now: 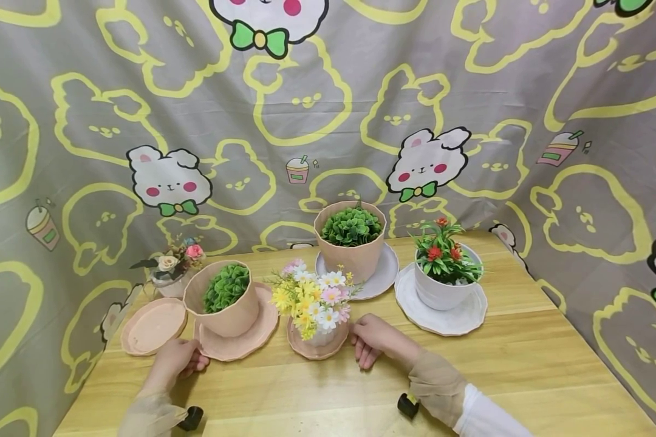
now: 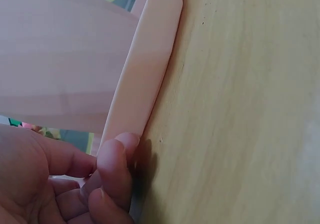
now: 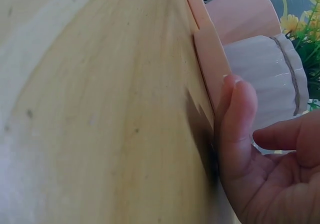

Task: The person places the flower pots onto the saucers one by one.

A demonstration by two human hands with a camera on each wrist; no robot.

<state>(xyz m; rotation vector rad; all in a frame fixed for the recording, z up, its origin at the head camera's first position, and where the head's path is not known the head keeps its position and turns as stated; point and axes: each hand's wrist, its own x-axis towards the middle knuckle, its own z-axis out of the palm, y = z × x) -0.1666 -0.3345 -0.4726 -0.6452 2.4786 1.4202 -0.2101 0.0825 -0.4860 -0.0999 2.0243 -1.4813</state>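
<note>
My left hand (image 1: 179, 357) pinches the near-left rim of a pink saucer (image 1: 262, 328) between thumb and fingers. On that saucer a pink pot (image 1: 224, 318) with a round green plant (image 1: 226, 288) leans to the left. In the left wrist view the saucer's rim (image 2: 142, 59) runs up from the fingertips. At the right side of a smaller pink saucer (image 1: 308, 350), my right hand (image 1: 374, 340) holds the rim, thumb on the inner side. A ribbed white pot (image 3: 265, 79) stands on this saucer, full of yellow, white and pink daisies (image 1: 311, 297).
An unoccupied pink saucer (image 1: 153, 325) lies far left, before a small pot of roses (image 1: 169, 270). Behind stand a larger pink pot (image 1: 352, 261) on a pale saucer (image 1: 385, 276) and a white pot (image 1: 443, 291) of red flowers on a white saucer (image 1: 415, 315). A patterned curtain (image 1: 328, 121) encloses the table.
</note>
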